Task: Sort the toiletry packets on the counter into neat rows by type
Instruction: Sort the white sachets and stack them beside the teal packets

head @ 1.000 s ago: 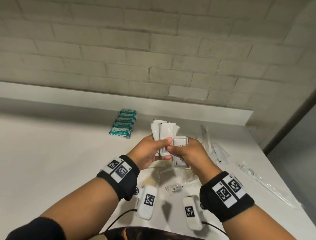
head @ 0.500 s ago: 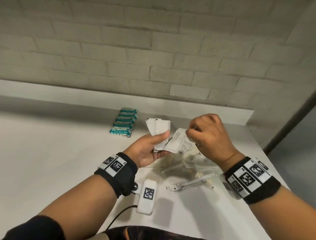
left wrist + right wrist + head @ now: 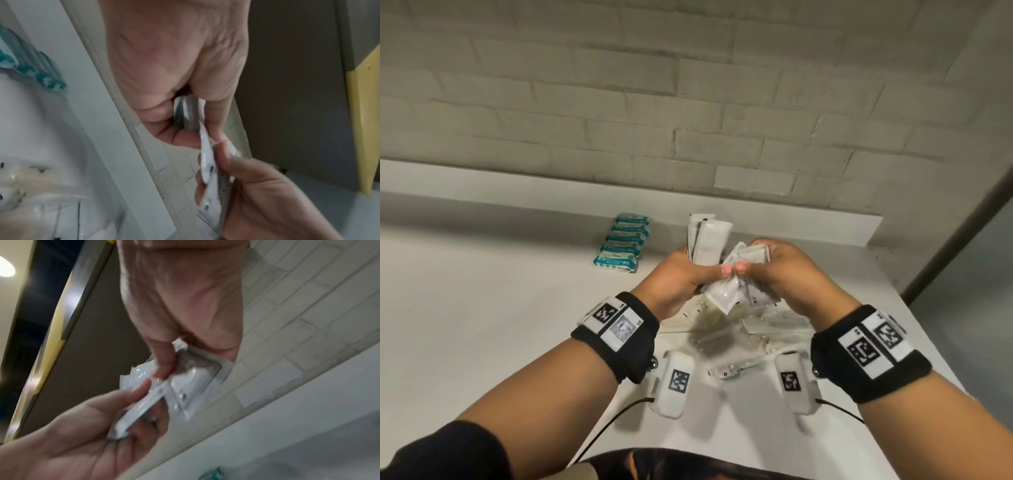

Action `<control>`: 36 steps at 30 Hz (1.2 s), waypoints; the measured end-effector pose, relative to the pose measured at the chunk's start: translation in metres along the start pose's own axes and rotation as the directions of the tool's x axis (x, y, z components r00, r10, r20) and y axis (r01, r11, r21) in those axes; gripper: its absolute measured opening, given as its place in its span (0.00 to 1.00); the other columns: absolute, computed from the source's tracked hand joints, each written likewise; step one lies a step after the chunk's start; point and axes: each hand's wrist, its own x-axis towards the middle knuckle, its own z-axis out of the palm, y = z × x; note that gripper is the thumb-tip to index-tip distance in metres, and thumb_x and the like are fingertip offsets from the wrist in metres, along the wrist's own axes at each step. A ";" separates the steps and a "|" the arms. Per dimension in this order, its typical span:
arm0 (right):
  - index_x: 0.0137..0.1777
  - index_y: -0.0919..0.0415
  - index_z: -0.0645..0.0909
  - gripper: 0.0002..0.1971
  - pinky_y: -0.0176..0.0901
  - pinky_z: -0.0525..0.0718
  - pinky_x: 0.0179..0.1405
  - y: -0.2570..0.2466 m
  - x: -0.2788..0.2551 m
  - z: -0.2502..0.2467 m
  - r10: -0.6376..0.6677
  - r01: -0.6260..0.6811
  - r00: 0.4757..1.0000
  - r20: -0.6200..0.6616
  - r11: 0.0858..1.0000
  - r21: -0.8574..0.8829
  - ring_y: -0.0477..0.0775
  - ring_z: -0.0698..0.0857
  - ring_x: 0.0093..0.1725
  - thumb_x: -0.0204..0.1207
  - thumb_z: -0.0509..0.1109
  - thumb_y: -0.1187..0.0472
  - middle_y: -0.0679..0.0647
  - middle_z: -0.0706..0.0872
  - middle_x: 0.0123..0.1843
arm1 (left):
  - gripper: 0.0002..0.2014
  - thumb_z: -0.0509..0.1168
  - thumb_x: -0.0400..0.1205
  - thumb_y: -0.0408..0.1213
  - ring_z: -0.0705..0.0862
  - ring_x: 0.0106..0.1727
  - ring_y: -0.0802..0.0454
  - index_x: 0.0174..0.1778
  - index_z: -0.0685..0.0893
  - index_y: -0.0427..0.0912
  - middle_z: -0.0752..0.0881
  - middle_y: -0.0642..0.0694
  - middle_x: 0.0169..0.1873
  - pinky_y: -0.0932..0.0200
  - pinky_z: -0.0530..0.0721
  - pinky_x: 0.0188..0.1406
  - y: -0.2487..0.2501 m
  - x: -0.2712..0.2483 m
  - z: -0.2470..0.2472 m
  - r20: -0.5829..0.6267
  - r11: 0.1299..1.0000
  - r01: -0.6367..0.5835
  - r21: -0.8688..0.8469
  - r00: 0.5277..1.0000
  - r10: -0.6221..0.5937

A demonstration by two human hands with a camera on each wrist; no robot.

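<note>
Above the white counter (image 3: 482, 308) my left hand (image 3: 681, 274) grips a fan of white sachets (image 3: 709, 243), their tops standing up past my fingers. My right hand (image 3: 774, 270) pinches a clear-fronted white packet (image 3: 751, 255) and meets the left hand thumb to thumb. In the left wrist view the sachets (image 3: 189, 115) sit between thumb and curled fingers. The right wrist view has the packet (image 3: 195, 378) between thumb and fingers, with the left hand's fingers (image 3: 133, 395) on its lower edge. A neat row of teal packets (image 3: 621, 248) lies at the back left.
A loose heap of clear and cream packets (image 3: 729, 329) lies on the counter under my hands, with a wrapped razor-like item (image 3: 743, 368) at its near edge. A low ledge (image 3: 551, 192) and brick wall close the back. The counter's right edge drops off near a dark doorway.
My right hand, which was raised to the right half a second ago, has come back down to the left hand with a packet. The left hand still holds the sachets.
</note>
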 end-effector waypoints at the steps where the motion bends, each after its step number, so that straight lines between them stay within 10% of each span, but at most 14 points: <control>1: 0.48 0.63 0.82 0.05 0.33 0.81 0.26 0.005 0.004 0.005 -0.003 0.011 0.996 -0.092 0.996 0.092 0.42 0.84 0.26 0.75 0.72 0.70 0.51 0.87 0.32 | 0.17 0.70 0.74 0.21 0.89 0.43 0.50 0.59 0.81 0.33 0.89 0.43 0.44 0.61 0.87 0.39 0.001 0.001 -0.001 -0.008 0.999 -0.014 -0.034 1.000 0.014; 5: 0.54 0.67 0.81 0.07 0.57 0.87 0.51 0.027 0.011 0.006 0.129 -0.050 0.968 -0.216 0.940 0.338 0.65 0.89 0.47 0.76 0.71 0.70 0.64 0.89 0.46 | 0.17 0.70 0.75 0.20 0.87 0.41 0.50 0.58 0.80 0.35 0.86 0.40 0.45 0.62 0.86 0.34 -0.005 -0.002 -0.007 -0.035 1.000 0.002 -0.005 0.999 -0.003; 11: 0.55 0.56 0.81 0.08 0.32 0.78 0.33 0.006 0.001 -0.005 -0.013 0.006 1.000 -0.015 0.921 -0.390 0.46 0.83 0.37 0.77 0.72 0.59 0.53 0.85 0.48 | 0.18 0.73 0.74 0.23 0.87 0.37 0.52 0.59 0.81 0.33 0.87 0.41 0.41 0.62 0.84 0.29 0.000 -0.003 -0.018 -0.014 0.958 0.042 0.283 0.999 -0.040; 13: 0.50 0.51 0.78 0.07 0.37 0.80 0.33 -0.006 -0.002 0.003 0.059 0.009 0.986 0.157 0.916 -0.401 0.49 0.84 0.34 0.76 0.74 0.60 0.58 0.89 0.43 | 0.18 0.72 0.75 0.23 0.86 0.38 0.50 0.60 0.81 0.31 0.87 0.40 0.42 0.60 0.84 0.30 0.004 -0.002 -0.014 0.014 0.964 0.046 0.261 0.999 -0.051; 16: 0.54 0.50 0.72 0.15 0.47 0.82 0.27 0.000 -0.002 0.017 0.138 -0.081 0.987 0.081 0.866 -0.494 0.51 0.80 0.37 0.74 0.75 0.60 0.57 0.80 0.39 | 0.14 0.68 0.80 0.27 0.87 0.46 0.43 0.61 0.81 0.34 0.87 0.36 0.49 0.52 0.87 0.40 0.004 0.000 -0.009 -0.034 0.990 0.068 0.124 0.997 -0.064; 20: 0.55 0.56 0.79 0.14 0.42 0.81 0.32 0.018 0.011 0.005 0.115 -0.144 0.978 -0.174 0.975 -0.169 0.48 0.84 0.33 0.73 0.76 0.67 0.52 0.85 0.38 | 0.12 0.60 0.86 0.33 0.90 0.51 0.39 0.63 0.80 0.35 0.90 0.34 0.53 0.51 0.90 0.45 0.000 -0.005 -0.017 -0.036 0.984 0.176 -0.034 0.983 -0.178; 24: 0.52 0.72 0.81 0.11 0.43 0.87 0.35 0.012 0.018 0.004 0.122 -0.111 0.992 -0.014 0.940 0.324 0.53 0.87 0.33 0.70 0.73 0.78 0.61 0.88 0.38 | 0.15 0.62 0.85 0.36 0.91 0.48 0.42 0.67 0.79 0.36 0.91 0.37 0.50 0.54 0.90 0.43 -0.007 -0.012 -0.016 0.043 0.977 0.206 0.049 0.977 -0.208; 26: 0.45 0.66 0.82 0.09 0.33 0.83 0.26 0.004 0.018 0.007 0.040 -0.026 0.998 -0.058 0.974 0.226 0.46 0.84 0.28 0.70 0.73 0.78 0.54 0.87 0.32 | 0.18 0.59 0.86 0.46 0.91 0.48 0.41 0.66 0.80 0.39 0.91 0.37 0.51 0.53 0.90 0.46 -0.008 -0.011 -0.014 0.074 0.974 0.227 0.003 0.971 -0.227; 30: 0.35 0.57 0.85 0.12 0.31 0.78 0.40 0.002 0.015 0.000 -0.264 0.253 0.962 -0.072 0.959 -0.127 0.43 0.80 0.38 0.64 0.79 0.76 0.49 0.79 0.37 | 0.17 0.63 0.85 0.44 0.91 0.44 0.43 0.63 0.81 0.36 0.90 0.36 0.48 0.57 0.91 0.42 -0.006 -0.003 -0.019 -0.033 0.955 0.250 -0.161 0.966 -0.258; 36: 0.38 0.47 0.85 0.11 0.35 0.76 0.35 0.037 -0.004 -0.006 0.009 0.021 0.998 0.062 0.883 -0.470 0.44 0.81 0.34 0.69 0.80 0.65 0.44 0.84 0.38 | 0.12 0.68 0.79 0.24 0.89 0.35 0.53 0.55 0.80 0.40 0.89 0.41 0.41 0.64 0.87 0.31 -0.007 0.005 -0.036 -0.278 0.987 0.059 -0.148 0.955 -0.099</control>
